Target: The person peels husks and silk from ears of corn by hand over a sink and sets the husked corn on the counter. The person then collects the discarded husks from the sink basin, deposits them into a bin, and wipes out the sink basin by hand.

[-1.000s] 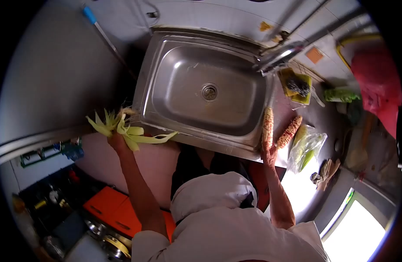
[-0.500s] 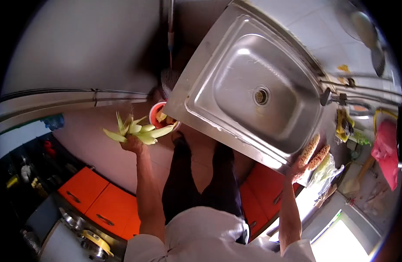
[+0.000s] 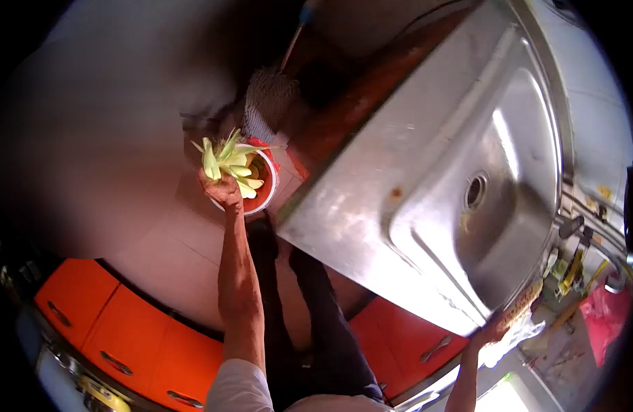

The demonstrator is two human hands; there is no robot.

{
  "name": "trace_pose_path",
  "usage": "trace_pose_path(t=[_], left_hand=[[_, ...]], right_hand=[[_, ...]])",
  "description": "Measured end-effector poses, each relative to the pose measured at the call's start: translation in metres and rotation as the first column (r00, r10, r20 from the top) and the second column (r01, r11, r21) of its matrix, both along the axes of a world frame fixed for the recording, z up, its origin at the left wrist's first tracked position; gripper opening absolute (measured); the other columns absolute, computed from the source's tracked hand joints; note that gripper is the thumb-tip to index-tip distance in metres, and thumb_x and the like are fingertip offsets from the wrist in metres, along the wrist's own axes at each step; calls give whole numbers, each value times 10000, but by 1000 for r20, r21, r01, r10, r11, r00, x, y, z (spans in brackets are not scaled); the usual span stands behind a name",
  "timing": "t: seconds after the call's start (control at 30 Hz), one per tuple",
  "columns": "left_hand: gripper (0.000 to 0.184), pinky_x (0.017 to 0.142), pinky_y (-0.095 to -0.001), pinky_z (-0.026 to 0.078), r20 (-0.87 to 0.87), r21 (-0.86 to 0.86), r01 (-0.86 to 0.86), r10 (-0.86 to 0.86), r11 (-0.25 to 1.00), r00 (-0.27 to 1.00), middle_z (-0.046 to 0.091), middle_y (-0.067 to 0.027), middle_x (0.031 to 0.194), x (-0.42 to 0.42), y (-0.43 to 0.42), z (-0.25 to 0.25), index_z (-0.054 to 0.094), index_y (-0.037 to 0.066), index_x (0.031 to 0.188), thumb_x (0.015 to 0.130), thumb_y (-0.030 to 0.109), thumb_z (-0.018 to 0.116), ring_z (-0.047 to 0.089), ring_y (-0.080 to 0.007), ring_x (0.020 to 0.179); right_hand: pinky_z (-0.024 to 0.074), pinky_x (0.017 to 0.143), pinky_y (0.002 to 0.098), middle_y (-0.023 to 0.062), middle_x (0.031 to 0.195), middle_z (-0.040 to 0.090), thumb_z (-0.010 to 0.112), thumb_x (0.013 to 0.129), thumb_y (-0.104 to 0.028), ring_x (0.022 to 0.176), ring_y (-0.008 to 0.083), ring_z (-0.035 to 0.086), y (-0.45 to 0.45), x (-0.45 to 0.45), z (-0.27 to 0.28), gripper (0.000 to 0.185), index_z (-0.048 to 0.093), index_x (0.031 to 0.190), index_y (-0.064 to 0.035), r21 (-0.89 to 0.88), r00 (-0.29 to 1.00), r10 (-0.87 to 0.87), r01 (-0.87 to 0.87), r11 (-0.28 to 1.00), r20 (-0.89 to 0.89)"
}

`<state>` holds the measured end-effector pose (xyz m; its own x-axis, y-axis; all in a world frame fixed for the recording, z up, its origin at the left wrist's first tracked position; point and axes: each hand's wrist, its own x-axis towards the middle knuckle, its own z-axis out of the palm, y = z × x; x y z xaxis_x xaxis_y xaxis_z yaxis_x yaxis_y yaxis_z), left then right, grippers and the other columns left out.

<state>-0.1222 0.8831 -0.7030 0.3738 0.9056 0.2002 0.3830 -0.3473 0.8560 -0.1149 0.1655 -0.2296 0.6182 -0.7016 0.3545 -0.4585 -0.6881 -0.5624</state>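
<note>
My left hand [image 3: 223,191] is closed around a bunch of pale green corn husks [image 3: 227,159]. It is above a round bin [image 3: 272,192] with a white rim and red lining, and the husks cover part of its mouth. Some yellowish scraps show inside. At the sink's near right corner, my right hand [image 3: 493,331] is closed at the ends of the corn cobs [image 3: 521,307]. Its fingers are partly hidden, and the cobs look blurred against the bright counter.
A steel sink [image 3: 426,137] with a drain fills the right side, its front corner close to my legs. A mop [image 3: 269,96] stands behind the bin. Orange cabinets [image 3: 124,329] run along the lower left. A pink bag [image 3: 608,319] lies at the far right.
My left hand has carried the husks over the bin. The view has turned left, so the sink appears further right. My right hand stays by the cobs at the sink's corner.
</note>
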Motion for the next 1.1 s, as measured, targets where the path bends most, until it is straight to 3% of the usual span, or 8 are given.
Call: trace_pose_path(t=[0.2, 0.33, 0.57, 0.67, 0.77, 0.83, 0.93, 1.1], left_hand=[[701, 885, -522, 471, -538, 296, 237, -44, 925, 842, 555, -181, 1168, 7, -38, 40, 562, 46, 1213, 654, 384, 815, 567, -390, 1064], [614, 957, -504, 439, -653, 363, 452, -123, 815, 747, 545, -172, 1217, 14, -46, 79, 568, 44, 1226, 753, 377, 772, 533, -362, 1120], [257, 956, -437, 467, -872, 93, 589, -220, 803, 437, 552, -147, 1330, -6, -23, 12, 612, 53, 1163, 950, 189, 562, 546, -306, 1216], [261, 815, -481, 541, -963, -205, 702, -270, 682, -19, 576, -214, 1185, 0, -29, -11, 614, 52, 1171, 927, 130, 564, 641, -382, 981], [344, 830, -460, 545, -807, -37, 725, -448, 688, 384, 576, -243, 1203, -5, -45, -33, 608, 48, 1238, 903, 127, 595, 640, -408, 1037], [517, 909, -481, 512, -758, -336, 678, -615, 654, 217, 560, -253, 1292, -6, -41, -36, 536, 54, 1382, 898, 220, 609, 586, -405, 1178], [612, 1051, -514, 400, -939, -328, 940, -142, 89, -314, 483, -202, 1483, -11, -40, -74, 508, 55, 1442, 937, 398, 555, 405, -356, 1391], [525, 987, -479, 420, -898, -313, 876, -414, 367, -148, 515, -170, 1368, -2, -38, -103, 529, 62, 1389, 955, 358, 545, 440, -316, 1269]], right_hand=[[539, 800, 441, 225, 1003, 689, 687, 962, -427, 859, 306, 645, 27, 13, 4, 569, 618, 1161, 102, -208, 998, -54, 44, 977, -42], [553, 742, 453, 241, 990, 698, 676, 972, -418, 816, 328, 659, -20, -2, 3, 557, 622, 1147, 107, -316, 996, -59, 35, 948, -67], [565, 716, 447, 230, 944, 702, 673, 980, -387, 780, 319, 659, -38, -4, 4, 512, 635, 1144, 97, -439, 981, -153, 85, 895, -120], [566, 715, 439, 225, 936, 702, 669, 985, -370, 780, 311, 659, -39, -5, 5, 491, 640, 1144, 93, -436, 980, -163, 100, 894, -110], [568, 714, 431, 219, 929, 701, 665, 989, -354, 779, 303, 659, -41, -6, 4, 469, 645, 1144, 89, -429, 981, -168, 111, 897, -98], [569, 713, 426, 215, 924, 701, 662, 992, -343, 778, 297, 660, -41, -5, 1, 455, 648, 1144, 86, -428, 981, -172, 117, 896, -92], [570, 712, 418, 210, 917, 701, 659, 997, -326, 778, 289, 660, -40, -2, -2, 434, 653, 1144, 82, -414, 982, -173, 125, 902, -79], [573, 710, 405, 200, 905, 700, 652, 1005, -299, 777, 276, 661, -40, -4, -5, 399, 661, 1144, 75, -405, 982, -180, 144, 903, -52]])
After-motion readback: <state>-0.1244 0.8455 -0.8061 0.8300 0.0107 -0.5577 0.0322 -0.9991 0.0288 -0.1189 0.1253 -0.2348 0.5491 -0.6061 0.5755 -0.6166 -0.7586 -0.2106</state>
